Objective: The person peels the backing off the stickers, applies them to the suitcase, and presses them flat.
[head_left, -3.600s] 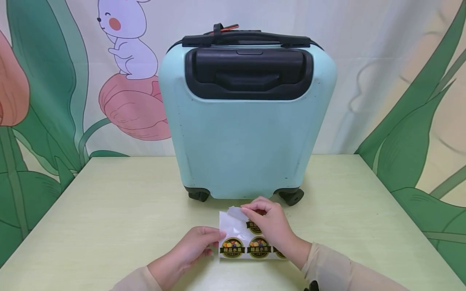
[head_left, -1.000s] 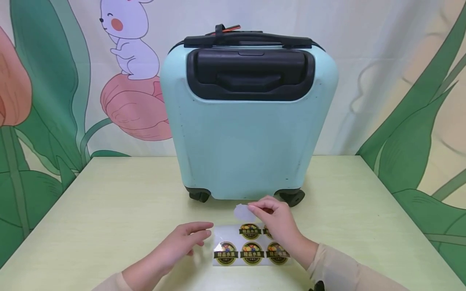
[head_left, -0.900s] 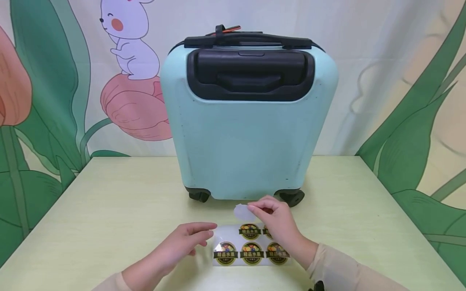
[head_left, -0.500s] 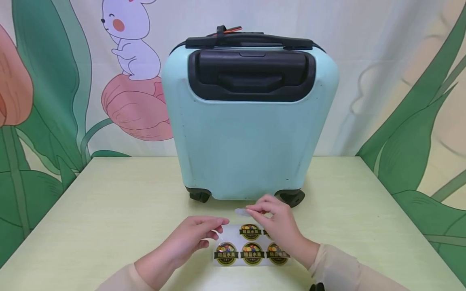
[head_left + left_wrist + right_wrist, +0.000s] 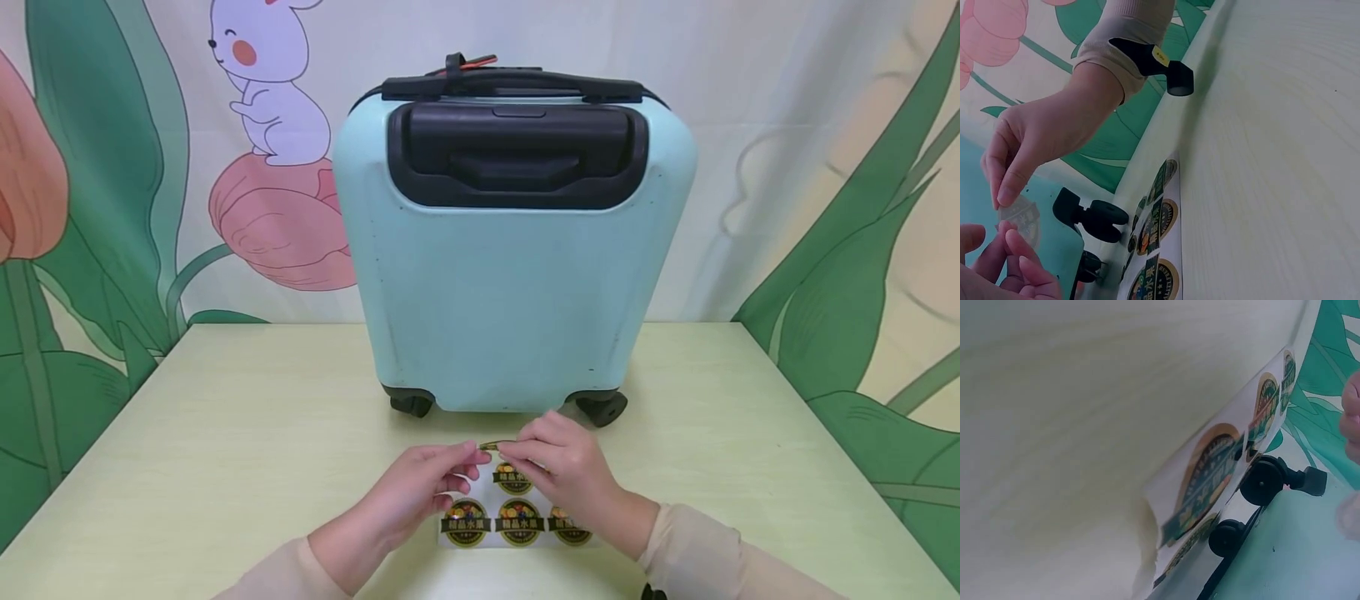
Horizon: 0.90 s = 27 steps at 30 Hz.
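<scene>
A round fruit-label sticker [image 5: 491, 446], seen nearly edge-on in the head view, is held up between both hands just above the sticker sheet. My right hand [image 5: 573, 477] pinches its right end between thumb and fingers. At its left end, my left hand [image 5: 423, 493] holds the edge with the fingertips. The left wrist view shows the pale, translucent sticker [image 5: 1027, 217] hanging from the right hand [image 5: 1038, 134], the left fingers [image 5: 1010, 259] at its lower edge. The sheet [image 5: 498, 543] lies on the table below, bearing several black-and-gold labels, partly covered by the right hand.
Behind the hands a light-blue suitcase [image 5: 513, 300] stands upright on the table [image 5: 247, 433], its black wheels [image 5: 602, 408] close beyond the sheet. A printed curtain [image 5: 787, 167] with a rabbit and flowers hangs behind.
The sticker has come off the sheet in the right hand and been turned edge-on. My left hand let go of the sheet, then moved right and up to the sticker's other end.
</scene>
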{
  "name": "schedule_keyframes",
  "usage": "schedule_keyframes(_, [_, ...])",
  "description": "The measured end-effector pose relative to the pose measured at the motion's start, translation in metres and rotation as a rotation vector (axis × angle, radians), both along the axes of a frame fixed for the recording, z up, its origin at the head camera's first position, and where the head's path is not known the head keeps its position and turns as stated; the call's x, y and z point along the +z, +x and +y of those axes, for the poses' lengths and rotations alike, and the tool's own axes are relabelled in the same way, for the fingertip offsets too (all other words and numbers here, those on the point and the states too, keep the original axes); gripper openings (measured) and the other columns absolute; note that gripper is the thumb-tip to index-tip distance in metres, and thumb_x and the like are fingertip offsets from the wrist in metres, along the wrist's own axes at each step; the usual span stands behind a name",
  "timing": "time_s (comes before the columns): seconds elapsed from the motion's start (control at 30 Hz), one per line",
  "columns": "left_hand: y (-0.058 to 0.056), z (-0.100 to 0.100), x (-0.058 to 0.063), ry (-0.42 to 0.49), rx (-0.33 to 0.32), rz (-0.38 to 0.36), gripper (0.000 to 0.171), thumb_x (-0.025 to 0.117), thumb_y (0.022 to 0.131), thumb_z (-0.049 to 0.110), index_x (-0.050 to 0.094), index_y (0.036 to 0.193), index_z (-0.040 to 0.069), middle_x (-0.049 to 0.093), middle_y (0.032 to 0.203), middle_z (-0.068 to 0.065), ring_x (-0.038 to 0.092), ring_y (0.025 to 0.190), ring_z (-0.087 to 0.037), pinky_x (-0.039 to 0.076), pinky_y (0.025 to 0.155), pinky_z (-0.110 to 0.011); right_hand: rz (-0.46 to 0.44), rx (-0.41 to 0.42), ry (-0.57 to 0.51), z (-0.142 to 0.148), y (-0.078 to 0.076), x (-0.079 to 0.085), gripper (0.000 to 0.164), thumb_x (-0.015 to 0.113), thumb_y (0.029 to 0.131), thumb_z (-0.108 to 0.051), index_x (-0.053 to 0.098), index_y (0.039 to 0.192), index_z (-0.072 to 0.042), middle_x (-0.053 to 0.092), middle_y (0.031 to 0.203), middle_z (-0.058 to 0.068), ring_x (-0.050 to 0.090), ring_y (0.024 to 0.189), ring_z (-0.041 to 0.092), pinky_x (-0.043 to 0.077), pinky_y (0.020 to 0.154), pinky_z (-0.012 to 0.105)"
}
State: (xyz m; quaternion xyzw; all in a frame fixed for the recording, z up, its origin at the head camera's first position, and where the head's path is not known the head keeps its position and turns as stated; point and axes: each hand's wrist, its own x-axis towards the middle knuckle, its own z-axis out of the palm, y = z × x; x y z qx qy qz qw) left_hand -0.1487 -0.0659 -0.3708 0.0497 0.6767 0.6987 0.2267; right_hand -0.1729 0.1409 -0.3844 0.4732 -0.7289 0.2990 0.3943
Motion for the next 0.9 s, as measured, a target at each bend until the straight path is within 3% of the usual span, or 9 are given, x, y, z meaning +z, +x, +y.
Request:
schedule_keyframes(0.43, [-0.004,0.006,0.000,-0.057,0.087,0.069,0.026,0.062,0.088,0.024,0.069,0.092,-0.001,0.059,0.072,0.003,0.053,0.068,-0.010,0.039,0.058,-0.024,0.161,0.015,0.063,-0.003,0.000,-0.001,0.022,0.058,0.093,-0.016,0.074,0.080,-0.006,0.061,0.075,-0.004,0.052,0.065,0.012,0.042,0.059,0.020])
schedule_keyframes(0.63, [-0.006,0.006,-0.002,-0.168,0.111,0.227,0.024,0.064,0.086,0.021,0.069,0.091,-0.001,0.060,0.074,0.002,0.053,0.071,-0.012,0.042,0.063,-0.028,0.196,0.008,0.099,-0.002,0.000,-0.002,0.021,0.058,0.093,-0.015,0.074,0.082,-0.007,0.061,0.077,-0.003,0.052,0.065,0.012,0.042,0.060,0.021])
schedule_keyframes(0.77, [-0.008,0.003,-0.004,-0.242,0.153,0.365,0.017,0.065,0.086,0.017,0.071,0.089,0.001,0.064,0.078,-0.004,0.053,0.072,-0.013,0.045,0.067,-0.028,0.158,-0.009,0.068,0.000,0.001,-0.001,0.021,0.059,0.093,-0.018,0.074,0.085,-0.006,0.060,0.078,-0.003,0.052,0.065,0.011,0.041,0.060,0.022])
schedule_keyframes(0.83, [-0.010,-0.001,-0.006,-0.258,0.175,0.406,0.014,0.065,0.086,0.013,0.071,0.088,0.001,0.064,0.079,-0.007,0.053,0.071,-0.013,0.046,0.067,-0.028,0.081,-0.039,0.030,0.002,0.002,0.001,0.021,0.060,0.092,-0.020,0.074,0.086,-0.006,0.059,0.078,-0.003,0.051,0.065,0.010,0.041,0.060,0.021])
schedule_keyframes(0.9, [-0.012,-0.003,-0.007,-0.267,0.185,0.423,0.012,0.065,0.086,0.011,0.071,0.087,0.001,0.064,0.078,-0.008,0.054,0.071,-0.013,0.046,0.067,-0.027,-0.056,-0.075,-0.021,0.004,0.003,0.002,0.015,0.065,0.088,-0.017,0.074,0.087,-0.004,0.058,0.079,-0.002,0.051,0.066,0.010,0.041,0.060,0.020])
